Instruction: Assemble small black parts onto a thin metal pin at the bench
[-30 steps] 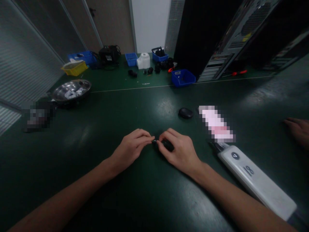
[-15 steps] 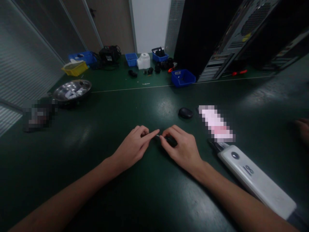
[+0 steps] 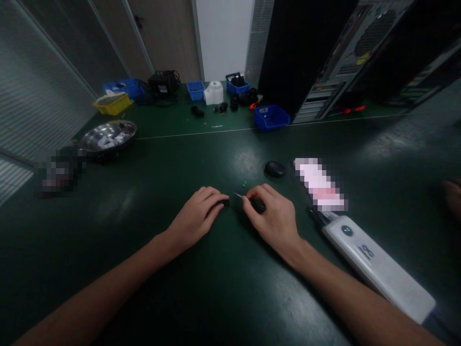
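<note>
My left hand (image 3: 196, 216) rests on the dark green table (image 3: 144, 269) with its fingers curled down over a small black part (image 3: 224, 203). My right hand (image 3: 273, 216) is closed around a small dark tool (image 3: 258, 205) whose thin metal tip (image 3: 237, 195) points left toward the left hand. The two hands are a short gap apart. A tiny green piece (image 3: 244, 183) lies on the table just beyond them.
A black oval object (image 3: 275, 168) lies beyond my right hand. A long white device marked 18 (image 3: 378, 274) lies at right. A metal bowl (image 3: 107, 136) sits at left; blue bins (image 3: 271, 117), a yellow bin (image 3: 111, 103) and computer cases (image 3: 324, 62) stand behind. Another person's hand (image 3: 454, 192) shows at the right edge.
My left forefinger, stretched toward the tool tip half a second ago, has curled back down onto the black part. The hands have drawn slightly apart. The green piece now shows on the table.
</note>
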The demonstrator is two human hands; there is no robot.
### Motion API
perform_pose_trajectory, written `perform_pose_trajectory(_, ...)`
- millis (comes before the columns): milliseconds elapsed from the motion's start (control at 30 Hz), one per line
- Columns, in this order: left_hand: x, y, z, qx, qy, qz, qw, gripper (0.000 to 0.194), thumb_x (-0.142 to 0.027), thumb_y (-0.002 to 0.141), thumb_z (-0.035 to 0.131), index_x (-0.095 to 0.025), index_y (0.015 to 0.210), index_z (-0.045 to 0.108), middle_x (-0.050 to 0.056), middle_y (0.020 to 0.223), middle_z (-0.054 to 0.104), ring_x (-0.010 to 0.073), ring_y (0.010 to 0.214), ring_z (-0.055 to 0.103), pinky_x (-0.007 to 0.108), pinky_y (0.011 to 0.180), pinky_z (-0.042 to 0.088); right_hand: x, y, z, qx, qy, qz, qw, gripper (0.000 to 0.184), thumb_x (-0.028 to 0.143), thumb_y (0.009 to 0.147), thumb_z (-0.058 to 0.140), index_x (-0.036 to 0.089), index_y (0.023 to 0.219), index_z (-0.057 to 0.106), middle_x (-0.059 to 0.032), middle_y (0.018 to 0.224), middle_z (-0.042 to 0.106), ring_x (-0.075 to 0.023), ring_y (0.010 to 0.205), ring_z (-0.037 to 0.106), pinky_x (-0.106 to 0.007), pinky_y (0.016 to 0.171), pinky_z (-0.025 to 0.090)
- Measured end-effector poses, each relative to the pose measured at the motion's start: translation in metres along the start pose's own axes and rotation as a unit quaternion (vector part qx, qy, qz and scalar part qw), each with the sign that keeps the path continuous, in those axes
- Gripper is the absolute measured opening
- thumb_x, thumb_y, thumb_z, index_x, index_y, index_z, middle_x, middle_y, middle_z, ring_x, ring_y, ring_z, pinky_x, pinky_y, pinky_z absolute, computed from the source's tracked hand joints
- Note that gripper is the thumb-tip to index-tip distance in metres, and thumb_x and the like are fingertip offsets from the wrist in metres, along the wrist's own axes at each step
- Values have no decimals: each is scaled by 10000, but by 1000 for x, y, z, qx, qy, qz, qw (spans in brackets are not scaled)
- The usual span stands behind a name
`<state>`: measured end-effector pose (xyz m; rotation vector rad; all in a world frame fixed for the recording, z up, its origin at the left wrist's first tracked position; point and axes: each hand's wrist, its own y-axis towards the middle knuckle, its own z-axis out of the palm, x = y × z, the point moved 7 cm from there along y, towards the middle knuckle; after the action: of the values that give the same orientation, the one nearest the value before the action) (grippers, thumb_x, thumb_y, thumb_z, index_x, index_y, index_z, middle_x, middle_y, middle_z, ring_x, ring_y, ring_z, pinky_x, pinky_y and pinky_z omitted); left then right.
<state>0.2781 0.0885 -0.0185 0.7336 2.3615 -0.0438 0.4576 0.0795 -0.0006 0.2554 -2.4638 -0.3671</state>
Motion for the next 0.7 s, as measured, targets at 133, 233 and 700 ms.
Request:
perform_pose_trajectory(133,-6,17,7,2,-38,-15,999,265,-345,994,485,-287,1210,626,15,1163,648,166,1089,577,368,951,510,5,-2,-8,-39,63,-11,997,116,290,953,599,223,869,643,-15,883,666,-155,772,623,-287,706,457)
perform_pose_trajectory(233,-15,38,6,-4,-8,4,1000,241,-308,992,488,-261,1178,634,15,1143,658,166,1070,586,372,954,511,6,-2,-15,-75,100,-22,992,90,265,949,610,220,878,641,-14,877,659,-150,779,611,-285,708,458)
perform_pose_trajectory(700,-23,96,16,132,26,145,980,263,-217,991,441,-238,1152,647,35,1174,665,177,1133,582,376,1009,485,4,-2,-22,-117,151,-28,981,94,245,945,612,212,859,633,-9,841,634,-142,736,569,-289,689,443)
